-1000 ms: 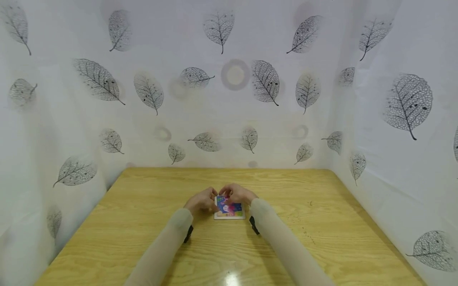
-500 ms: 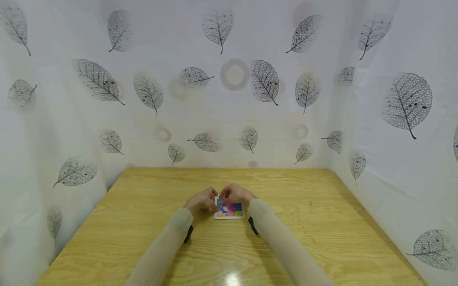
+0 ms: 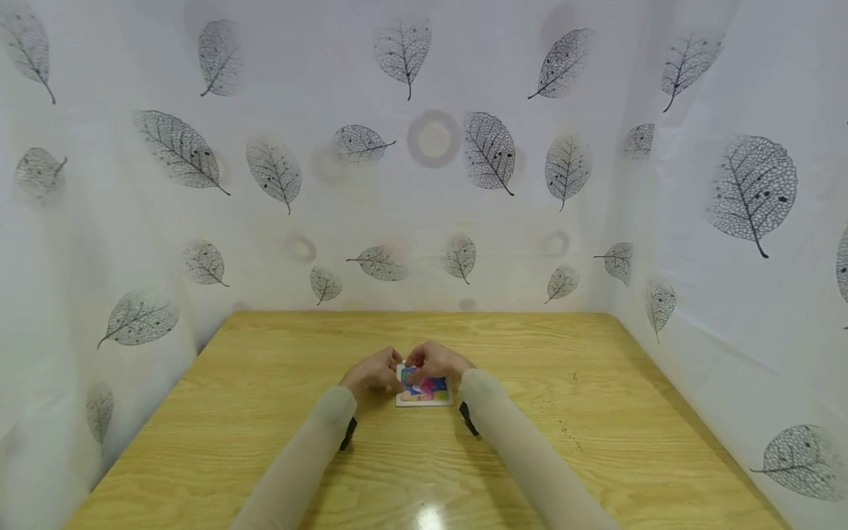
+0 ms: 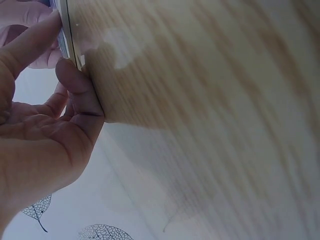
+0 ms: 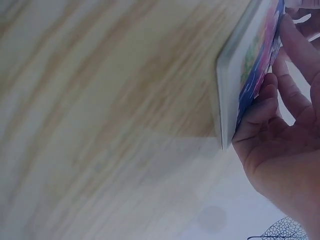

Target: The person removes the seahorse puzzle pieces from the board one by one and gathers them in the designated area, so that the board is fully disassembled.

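A small flat board with a white rim and a bright blue, pink and green picture lies on the table in front of me; it resembles a jigsaw tray. My left hand grips its left edge, thumb over the picture and bent fingers along the side. From the far right, my right hand reaches over the picture, thumb and bent fingers touching its upper left part. Whether a loose piece sits between the right fingertips is hidden. In the right wrist view, the picture rises slightly above the white rim.
The wooden table extends around both arms. A white curtain printed with leaf skeletons hangs behind it and along both sides. Dark straps show at both wrists, and small dark specks mark the table to the right.
My right thumb and fingers have shifted slightly on the picture, covering more of a pale patch and showing green at its upper left. The left hand and the board stay in place.
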`<action>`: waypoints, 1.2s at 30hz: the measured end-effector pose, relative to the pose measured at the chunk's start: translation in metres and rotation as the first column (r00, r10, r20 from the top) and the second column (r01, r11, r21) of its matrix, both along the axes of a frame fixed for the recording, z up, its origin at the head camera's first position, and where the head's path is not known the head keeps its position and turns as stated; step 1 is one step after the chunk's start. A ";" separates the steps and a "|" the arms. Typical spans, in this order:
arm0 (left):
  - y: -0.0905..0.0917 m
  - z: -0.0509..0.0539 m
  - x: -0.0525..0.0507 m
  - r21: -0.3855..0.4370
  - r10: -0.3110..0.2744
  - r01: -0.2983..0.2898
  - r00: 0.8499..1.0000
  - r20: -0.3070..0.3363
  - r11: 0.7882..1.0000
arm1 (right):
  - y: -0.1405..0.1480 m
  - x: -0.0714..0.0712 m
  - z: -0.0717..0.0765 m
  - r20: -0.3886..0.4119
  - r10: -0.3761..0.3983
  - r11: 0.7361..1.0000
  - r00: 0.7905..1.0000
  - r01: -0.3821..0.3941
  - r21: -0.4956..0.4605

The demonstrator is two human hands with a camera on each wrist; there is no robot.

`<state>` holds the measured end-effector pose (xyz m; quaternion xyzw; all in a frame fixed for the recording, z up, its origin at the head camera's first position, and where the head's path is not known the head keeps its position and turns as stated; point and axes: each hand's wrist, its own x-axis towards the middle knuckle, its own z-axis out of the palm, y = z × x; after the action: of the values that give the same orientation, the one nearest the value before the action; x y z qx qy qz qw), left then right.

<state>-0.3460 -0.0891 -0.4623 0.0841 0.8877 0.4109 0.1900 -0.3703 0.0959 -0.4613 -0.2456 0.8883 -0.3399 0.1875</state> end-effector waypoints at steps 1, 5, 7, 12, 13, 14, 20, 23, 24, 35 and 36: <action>0.000 0.000 0.000 0.004 -0.001 0.001 1.000 0.001 1.000 | 0.000 0.000 0.000 -0.003 -0.001 1.000 1.000 0.001 0.002; 0.000 0.001 0.000 0.011 -0.002 0.002 1.000 0.002 1.000 | 0.001 -0.001 0.000 -0.009 -0.010 1.000 1.000 0.010 -0.005; 0.000 0.002 0.001 0.009 0.004 -0.004 1.000 0.008 1.000 | 0.001 -0.001 -0.001 -0.002 -0.018 0.999 1.000 0.018 -0.027; 0.000 0.003 0.000 -0.017 0.013 -0.012 1.000 0.010 1.000 | 0.003 -0.002 -0.002 0.022 -0.055 0.995 0.998 0.056 -0.082; 0.001 0.003 -0.001 -0.020 0.012 -0.012 1.000 0.008 1.000 | 0.004 -0.002 -0.002 0.026 -0.061 0.994 0.998 0.064 -0.092; 0.001 0.004 -0.001 -0.025 0.010 -0.010 1.000 0.006 1.000 | 0.004 -0.002 -0.002 0.031 -0.069 0.992 0.997 0.072 -0.099; 0.002 0.007 -0.001 -0.022 -0.016 0.017 1.000 0.002 1.000 | 0.006 -0.002 0.000 0.067 -0.084 0.986 0.994 0.092 -0.139; 0.001 0.006 -0.001 -0.030 -0.029 0.029 1.000 -0.001 0.999 | 0.007 -0.001 -0.001 0.079 -0.082 0.985 0.993 0.093 -0.146; 0.000 0.006 0.000 -0.036 -0.029 0.029 1.000 -0.002 0.999 | 0.006 -0.001 -0.002 0.082 -0.081 0.984 0.993 0.093 -0.149; -0.002 0.004 0.001 -0.022 -0.014 0.014 1.000 0.000 1.000 | 0.007 -0.002 -0.005 0.109 -0.075 0.976 0.991 0.095 -0.194; -0.002 0.004 0.001 -0.018 -0.014 0.014 1.000 0.002 1.000 | 0.007 -0.002 -0.005 0.111 -0.073 0.975 0.991 0.094 -0.199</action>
<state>-0.3449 -0.0915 -0.4584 0.0883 0.8907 0.4014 0.1943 -0.3724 0.1033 -0.4660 -0.2082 0.8474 -0.4489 0.1923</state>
